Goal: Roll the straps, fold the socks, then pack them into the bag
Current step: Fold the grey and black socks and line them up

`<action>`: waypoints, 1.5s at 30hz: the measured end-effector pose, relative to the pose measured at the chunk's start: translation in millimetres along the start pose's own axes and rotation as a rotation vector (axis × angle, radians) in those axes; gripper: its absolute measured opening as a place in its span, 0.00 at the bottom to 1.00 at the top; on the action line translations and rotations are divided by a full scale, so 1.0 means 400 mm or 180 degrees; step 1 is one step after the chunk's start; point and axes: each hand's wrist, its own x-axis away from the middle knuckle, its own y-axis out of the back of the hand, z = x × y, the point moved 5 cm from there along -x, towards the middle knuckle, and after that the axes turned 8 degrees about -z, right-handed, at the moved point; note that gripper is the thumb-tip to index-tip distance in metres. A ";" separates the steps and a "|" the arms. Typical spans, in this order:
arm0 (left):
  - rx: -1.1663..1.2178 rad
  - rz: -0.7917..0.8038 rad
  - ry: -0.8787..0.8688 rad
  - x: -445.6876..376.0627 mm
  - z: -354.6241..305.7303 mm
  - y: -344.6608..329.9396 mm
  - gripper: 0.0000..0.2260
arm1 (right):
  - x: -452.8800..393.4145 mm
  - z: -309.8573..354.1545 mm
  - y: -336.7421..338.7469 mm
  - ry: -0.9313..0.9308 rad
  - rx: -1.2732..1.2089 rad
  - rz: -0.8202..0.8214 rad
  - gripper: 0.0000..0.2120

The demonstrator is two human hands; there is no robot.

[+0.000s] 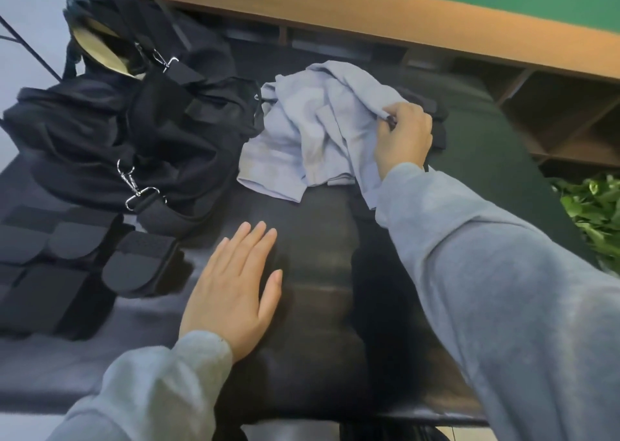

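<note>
- Fingers (pixel 391 118) of my right hand (pixel 402 138) are curled and pinch a fold of the light blue cloth (pixel 312 132), at its edge on the side away from my left hand.
- Fingers (pixel 255 239) of my left hand (pixel 231 286) lie straight and close together, palm down, pressing flat on the dark desk (pixel 318 273); they hold nothing.
- I count one black bag (pixel 100 132), well to the left of my right fingers and beyond my left ones. It sags crumpled on the desk. Its mouth gapes at the far end and shows a pale tan lining (pixel 97 44); I cannot tell what is inside.
- Two silver snap clips show on the bag's webbing: one (pixel 134 185) near the closer end, just beyond my left fingers, one (pixel 161 59) by the open mouth.
- Black straps (pixel 141 259) lie just left of my left fingers, in a flat cluster. I make out about three rounded tabs, but black on black, so the count is unsure.
- Something dark (pixel 436 118) lies under and just past my right fingers, partly covered by the cloth; I cannot tell whether it is socks.
- Both sleeves (pixel 503 273) are grey.
- I can read no brand, label or writing anywhere.
- Green leaves (pixel 590 205) show off the desk, right of my right arm.
</note>
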 end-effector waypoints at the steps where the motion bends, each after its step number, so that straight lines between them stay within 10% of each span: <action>1: 0.0001 0.0002 -0.0008 0.000 0.000 -0.001 0.24 | -0.002 0.003 0.012 0.0068 -0.0051 -0.0030 0.08; 21: -0.0142 0.0052 -0.0282 0.005 -0.020 0.005 0.27 | 0.366 0.016 0.211 0.1020 -0.0790 0.0288 0.10; 32: -0.0130 -0.0385 -0.1356 0.024 -0.083 -0.013 0.23 | 0.530 0.022 0.251 0.1462 -0.0880 0.0753 0.10; 45: 0.0334 0.0040 -0.0528 0.022 -0.110 -0.024 0.14 | 0.522 -0.055 0.258 0.0720 -0.0456 0.1550 0.20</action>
